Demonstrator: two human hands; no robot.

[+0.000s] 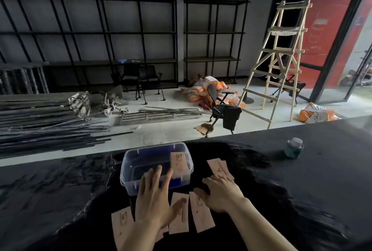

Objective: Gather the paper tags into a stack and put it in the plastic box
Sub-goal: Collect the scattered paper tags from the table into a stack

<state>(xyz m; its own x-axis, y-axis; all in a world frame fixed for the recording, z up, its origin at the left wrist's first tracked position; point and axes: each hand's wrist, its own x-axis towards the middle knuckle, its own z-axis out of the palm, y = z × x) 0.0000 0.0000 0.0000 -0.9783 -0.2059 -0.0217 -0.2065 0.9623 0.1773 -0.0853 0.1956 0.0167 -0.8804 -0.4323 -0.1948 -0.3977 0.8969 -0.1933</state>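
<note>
A clear plastic box (pixel 128 172) with blue parts stands on the dark table (pixel 302 180); one pink paper tag (pixel 178 162) leans inside it at the right. My left hand (pixel 155 196) hovers flat with fingers spread over the box's near edge, holding nothing. My right hand (pixel 223 194) lies flat, fingers apart, on the near end of a tag pair (pixel 218 167) right of the box. Three more tags lie near me: one at the left (pixel 121 224), one in the middle (pixel 180 214), one at the right (pixel 201 214).
A small jar with a green label (pixel 294 148) stands at the far right of the table. Beyond the table's far edge lie metal rods, an office chair (pixel 223 110), a wooden ladder (pixel 281 59) and orange sacks on the floor.
</note>
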